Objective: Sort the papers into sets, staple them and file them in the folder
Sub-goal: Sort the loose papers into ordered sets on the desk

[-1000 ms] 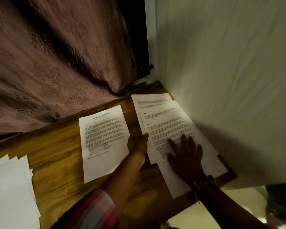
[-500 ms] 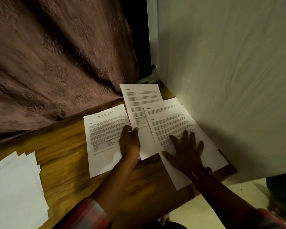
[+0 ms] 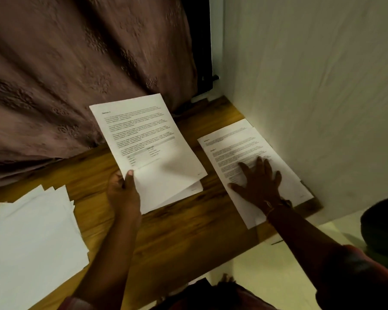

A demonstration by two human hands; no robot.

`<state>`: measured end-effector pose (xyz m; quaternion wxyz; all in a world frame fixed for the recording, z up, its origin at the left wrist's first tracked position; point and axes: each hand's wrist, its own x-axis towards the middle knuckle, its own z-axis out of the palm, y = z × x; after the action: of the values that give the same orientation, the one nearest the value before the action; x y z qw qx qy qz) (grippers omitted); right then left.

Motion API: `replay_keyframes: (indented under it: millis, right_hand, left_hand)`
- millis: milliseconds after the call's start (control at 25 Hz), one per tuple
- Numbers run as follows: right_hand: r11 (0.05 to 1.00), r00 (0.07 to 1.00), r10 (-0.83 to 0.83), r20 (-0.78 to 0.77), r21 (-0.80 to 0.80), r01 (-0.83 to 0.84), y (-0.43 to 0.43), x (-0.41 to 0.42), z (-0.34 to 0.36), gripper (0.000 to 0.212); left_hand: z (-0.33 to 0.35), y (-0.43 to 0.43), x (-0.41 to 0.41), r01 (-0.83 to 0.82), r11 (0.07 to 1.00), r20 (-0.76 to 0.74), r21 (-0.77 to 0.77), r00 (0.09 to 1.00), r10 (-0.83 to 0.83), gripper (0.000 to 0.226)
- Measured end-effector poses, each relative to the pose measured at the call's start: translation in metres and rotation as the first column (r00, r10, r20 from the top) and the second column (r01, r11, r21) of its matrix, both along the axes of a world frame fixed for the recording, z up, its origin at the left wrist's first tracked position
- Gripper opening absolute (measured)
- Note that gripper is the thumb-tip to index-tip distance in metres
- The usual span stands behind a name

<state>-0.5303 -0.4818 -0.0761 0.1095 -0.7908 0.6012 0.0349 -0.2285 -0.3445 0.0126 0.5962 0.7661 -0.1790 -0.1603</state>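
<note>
While the right hand [image 3: 259,183] stays flat on its stack [image 3: 233,136], the left hand [image 3: 122,193] pinches a sheet [image 3: 143,135] away.

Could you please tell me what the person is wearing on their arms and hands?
The left hand and right hand are bare, without gloves. A thin thread band circles the right wrist. Both forearms are uncovered; a pinkish left sleeve and a darker reddish right sleeve begin near the elbows.

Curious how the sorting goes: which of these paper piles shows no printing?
The fanned pile at the table's left end, plain white. The sheet the left hand pinches and the stack under the right hand carry printed text.
</note>
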Motion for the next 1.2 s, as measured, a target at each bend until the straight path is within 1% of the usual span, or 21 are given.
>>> replay_keyframes:
  millis: [40, 80, 120, 160, 200, 240, 280, 320, 360, 400, 480, 560, 640, 720, 760, 840, 880, 1040, 1120, 1200]
  right_hand:
    - [0.999, 1.000, -0.002, 0.030, -0.038, 0.004, 0.003, 0.004, 0.007, 0.088]
    - [0.995, 0.994, -0.008, 0.105, -0.098, 0.018, 0.006, 0.011, 0.015, 0.083]
    - [0.990, 0.970, -0.017, 0.243, -0.133, 0.050, 0.010, 0.021, 0.027, 0.077]
    - [0.994, 0.903, -0.040, 0.427, -0.074, 0.079, 0.015, 0.037, 0.045, 0.071]
    - [0.995, 0.796, -0.096, 0.598, 0.058, 0.076, 0.023, 0.054, 0.065, 0.065]
    - [0.975, 0.678, -0.179, 0.713, 0.219, 0.027, 0.031, 0.073, 0.083, 0.059]
    - [0.940, 0.576, -0.244, 0.780, 0.336, -0.057, 0.039, 0.094, 0.099, 0.054]
    - [0.912, 0.504, -0.271, 0.820, 0.387, -0.138, 0.047, 0.111, 0.110, 0.050]
    - [0.894, 0.455, -0.274, 0.847, 0.399, -0.206, 0.054, 0.125, 0.118, 0.051]
    - [0.886, 0.429, -0.263, 0.864, 0.393, -0.248, 0.062, 0.144, 0.120, 0.051]
    - [0.882, 0.388, -0.270, 0.881, 0.388, -0.268, 0.075, 0.173, 0.120, 0.042]
    - [0.864, 0.371, -0.294, 0.881, 0.411, -0.291, 0.097, 0.207, 0.115, 0.032]
    - [0.827, 0.401, -0.314, 0.861, 0.455, -0.330, 0.122, 0.241, 0.108, 0.025]
    - [0.777, 0.408, -0.364, 0.837, 0.515, -0.363, 0.148, 0.274, 0.098, 0.021]
    - [0.765, 0.429, -0.379, 0.820, 0.538, -0.354, 0.159, 0.287, 0.093, 0.019]
    - [0.776, 0.493, -0.360, 0.792, 0.548, -0.312, 0.180, 0.314, 0.085, 0.018]
    - [0.777, 0.508, -0.363, 0.781, 0.555, -0.297, 0.191, 0.328, 0.081, 0.019]
    - [0.760, 0.485, -0.408, 0.774, 0.582, -0.289, 0.230, 0.370, 0.069, 0.015]
    - [0.762, 0.496, -0.394, 0.773, 0.577, -0.294, 0.240, 0.379, 0.064, 0.017]
    - [0.763, 0.515, -0.379, 0.769, 0.574, -0.295, 0.248, 0.388, 0.064, 0.018]
  left_hand:
    - [0.001, 0.009, 0.002, 0.010, 1.000, -0.028, -0.007, 1.000, -0.010, 0.016]
    - [0.002, 0.018, 0.002, 0.032, 0.999, -0.055, -0.008, 0.998, -0.032, 0.017]
    - [0.002, 0.025, 0.003, 0.050, 0.999, -0.078, -0.002, 0.996, -0.050, 0.019]
    - [0.002, 0.034, 0.005, 0.060, 0.998, -0.104, 0.007, 0.993, -0.059, 0.022]
    - [0.004, 0.042, 0.007, 0.070, 0.997, -0.130, 0.013, 0.989, -0.068, 0.024]
    - [0.006, 0.050, 0.009, 0.081, 0.997, -0.168, 0.005, 0.983, -0.079, 0.026]
    - [0.007, 0.059, 0.016, 0.089, 0.996, -0.204, -0.012, 0.975, -0.090, 0.026]
    - [0.007, 0.067, 0.022, 0.105, 0.994, -0.233, -0.024, 0.966, -0.108, 0.024]
    - [0.007, 0.074, 0.027, 0.124, 0.992, -0.252, -0.031, 0.959, -0.128, 0.024]
    - [0.007, 0.087, 0.039, 0.143, 0.989, -0.266, -0.045, 0.952, -0.150, 0.027]
    - [0.006, 0.112, 0.062, 0.199, 0.977, -0.294, -0.076, 0.932, -0.213, 0.034]
    - [0.007, 0.144, 0.093, 0.226, 0.973, -0.262, -0.055, 0.937, -0.233, 0.027]
    - [0.007, 0.178, 0.123, 0.201, 0.979, -0.199, -0.007, 0.960, -0.199, 0.016]
    - [0.001, 0.211, 0.153, 0.178, 0.984, -0.197, 0.009, 0.965, -0.172, 0.014]
    - [-0.001, 0.225, 0.164, 0.172, 0.985, -0.213, 0.005, 0.963, -0.167, 0.016]
    - [-0.008, 0.252, 0.188, 0.154, 0.988, -0.264, 0.000, 0.953, -0.149, 0.018]
    - [-0.013, 0.264, 0.201, 0.150, 0.989, -0.276, 0.012, 0.951, -0.141, 0.019]
    - [-0.036, 0.299, 0.245, 0.141, 0.989, -0.318, 0.052, 0.941, -0.117, 0.022]
    - [-0.044, 0.308, 0.257, 0.145, 0.984, -0.303, 0.105, 0.947, -0.107, 0.023]
    - [-0.047, 0.316, 0.266, 0.154, 0.982, -0.306, 0.113, 0.945, -0.113, 0.021]
